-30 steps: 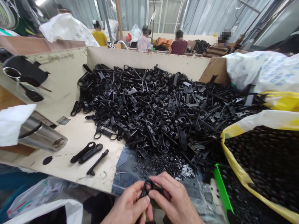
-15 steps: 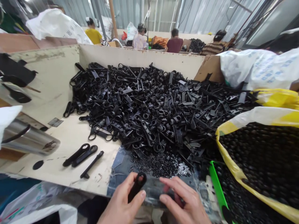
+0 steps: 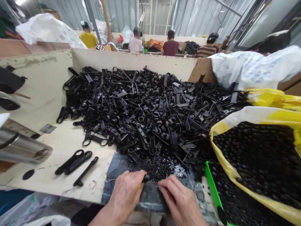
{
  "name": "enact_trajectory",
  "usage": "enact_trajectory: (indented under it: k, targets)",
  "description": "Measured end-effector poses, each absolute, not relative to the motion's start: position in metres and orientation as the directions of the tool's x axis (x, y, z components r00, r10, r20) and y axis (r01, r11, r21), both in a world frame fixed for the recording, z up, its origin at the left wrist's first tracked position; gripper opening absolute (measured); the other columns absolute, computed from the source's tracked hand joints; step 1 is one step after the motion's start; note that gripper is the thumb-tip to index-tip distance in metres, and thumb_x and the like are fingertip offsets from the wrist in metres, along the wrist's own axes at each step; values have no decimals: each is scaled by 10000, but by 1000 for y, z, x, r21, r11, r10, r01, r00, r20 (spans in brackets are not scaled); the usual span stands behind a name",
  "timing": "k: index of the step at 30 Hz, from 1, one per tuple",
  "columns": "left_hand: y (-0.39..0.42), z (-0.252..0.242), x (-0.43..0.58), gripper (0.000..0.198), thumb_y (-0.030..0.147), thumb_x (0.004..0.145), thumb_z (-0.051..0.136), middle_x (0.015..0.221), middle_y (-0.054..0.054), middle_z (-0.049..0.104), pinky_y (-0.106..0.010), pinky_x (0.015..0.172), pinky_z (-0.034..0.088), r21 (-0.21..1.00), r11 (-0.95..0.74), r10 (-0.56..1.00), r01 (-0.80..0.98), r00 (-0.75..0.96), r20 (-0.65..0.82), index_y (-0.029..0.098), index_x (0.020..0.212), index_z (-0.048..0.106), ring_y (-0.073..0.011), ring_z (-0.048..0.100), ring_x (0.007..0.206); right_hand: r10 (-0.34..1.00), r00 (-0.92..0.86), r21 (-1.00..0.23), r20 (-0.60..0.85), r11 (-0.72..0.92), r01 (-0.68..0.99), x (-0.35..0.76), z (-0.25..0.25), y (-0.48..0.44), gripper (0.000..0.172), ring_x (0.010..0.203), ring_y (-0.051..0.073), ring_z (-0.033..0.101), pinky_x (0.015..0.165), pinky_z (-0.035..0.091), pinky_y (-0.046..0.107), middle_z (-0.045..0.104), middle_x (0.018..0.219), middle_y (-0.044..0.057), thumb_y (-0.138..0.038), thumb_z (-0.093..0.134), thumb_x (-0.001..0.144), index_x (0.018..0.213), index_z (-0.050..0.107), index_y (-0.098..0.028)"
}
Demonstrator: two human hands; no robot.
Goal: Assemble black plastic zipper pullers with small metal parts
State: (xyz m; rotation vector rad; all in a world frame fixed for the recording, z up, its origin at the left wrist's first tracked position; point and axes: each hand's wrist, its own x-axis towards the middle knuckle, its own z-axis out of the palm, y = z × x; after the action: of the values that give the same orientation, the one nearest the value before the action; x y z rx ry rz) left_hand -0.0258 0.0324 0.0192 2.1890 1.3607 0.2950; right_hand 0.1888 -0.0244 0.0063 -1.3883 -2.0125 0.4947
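— Grip, read from left to right: what does each hand hold?
— The left hand [image 3: 128,190] is folded, back upward, around a dark part [image 3: 146,178]; only a rounded end projects beyond the fingers. The right hand [image 3: 179,196] is apart from it, thumb and fingertips drawn together; whether anything is pinched there cannot be told.
— Where does the part lie?
— At the near edge of the worktop, over the blue cloth [image 3: 110,168]; whether it touches the cloth is hidden.
— And the surroundings, in the same order?
— Far left, a steel cup [image 3: 28,146]; next, three long black pieces [image 3: 78,163] on the pale board; at centre, a heap of black components [image 3: 138,106], with small black bits [image 3: 152,166] before it and silvery pins [image 3: 180,171] to their right; then a green-walled tray [image 3: 213,186] and a yellow-edged bag [image 3: 258,111] of dark beads.
— How should such a part handle?
— Probably as light, stiff moulded plastic, rather smooth and so apt to turn between the fingers, yet hardly fragile. The hidden body presumably offers the better hold, which leaves the rounded end exposed.
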Motion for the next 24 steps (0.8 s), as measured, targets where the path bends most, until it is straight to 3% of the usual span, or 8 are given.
enact_trajectory:
  k: [6, 9, 11, 13, 15, 17, 20, 24]
  targets:
    - [23, 13, -34, 280, 110, 969, 493, 966, -93, 839, -401, 802, 534, 588, -338, 902, 735, 431, -19, 200, 1051, 745, -318, 791, 879, 900, -258, -403, 352, 395, 826, 180, 1, -12, 496, 621, 153, 743, 552, 521, 241, 721, 870, 30, -379, 225, 1185, 1009, 666, -235]
    - [11, 13, -39, 187, 232, 993, 567, 840, -49, 798, -314, 725, 502, 723, -189, 957, 664, 289, -15, 223, 910, 735, -246, 746, 765, 890, -282, -319, 358, 400, 859, 176, -1, -7, 542, 561, 149, 713, 500, 477, 246, 702, 819, 31, -326, 199, 1182, 956, 681, -226]
    - [4, 17, -39, 256, 401, 990, 625, 682, -4, 689, -268, 623, 442, 845, 18, 984, 535, 140, -109, 224, 833, 720, -187, 644, 638, 891, -279, -386, 359, 414, 825, 175, 3, -6, 508, 574, 153, 702, 518, 482, 249, 704, 827, 37, -303, 248, 1176, 952, 696, -219]
    - [-2, 23, -38, 395, 586, 922, 688, 588, 33, 566, -254, 555, 382, 909, 236, 963, 343, 42, -266, 207, 813, 716, -149, 522, 546, 911, -233, -575, 341, 398, 715, 173, 10, -7, 408, 648, 157, 708, 579, 509, 239, 710, 859, 39, -309, 361, 1158, 978, 716, -220]
    - [-4, 30, -35, 561, 746, 813, 731, 532, 62, 490, -244, 539, 355, 912, 379, 919, 156, 53, -391, 185, 829, 715, -119, 431, 498, 943, -182, -766, 277, 331, 551, 170, 19, -8, 291, 695, 156, 692, 615, 513, 226, 701, 849, 24, -321, 500, 1116, 981, 743, -235]
    - [-3, 36, -33, 685, 850, 721, 737, 479, 84, 449, -227, 516, 311, 891, 452, 882, 51, 121, -455, 176, 838, 699, -95, 356, 466, 966, -155, -876, 204, 251, 411, 165, 23, -9, 228, 680, 155, 651, 594, 495, 223, 680, 808, 12, -332, 594, 1071, 953, 771, -248]
    - [0, 41, -31, 716, 879, 678, 743, 444, 108, 413, -211, 468, 210, 860, 509, 845, -22, 203, -495, 184, 828, 655, -70, 272, 435, 977, -148, -937, 155, 193, 291, 160, 19, -8, 223, 647, 154, 607, 568, 478, 230, 670, 797, 19, -379, 639, 1043, 969, 803, -246]
    - [3, 41, -31, 701, 853, 645, 793, 451, 131, 370, -213, 468, 199, 843, 533, 829, -79, 248, -501, 192, 795, 615, -56, 241, 435, 974, -153, -957, 165, 196, 215, 156, 0, -5, 315, 619, 152, 601, 557, 478, 230, 677, 783, 31, -492, 642, 1032, 943, 819, -248]
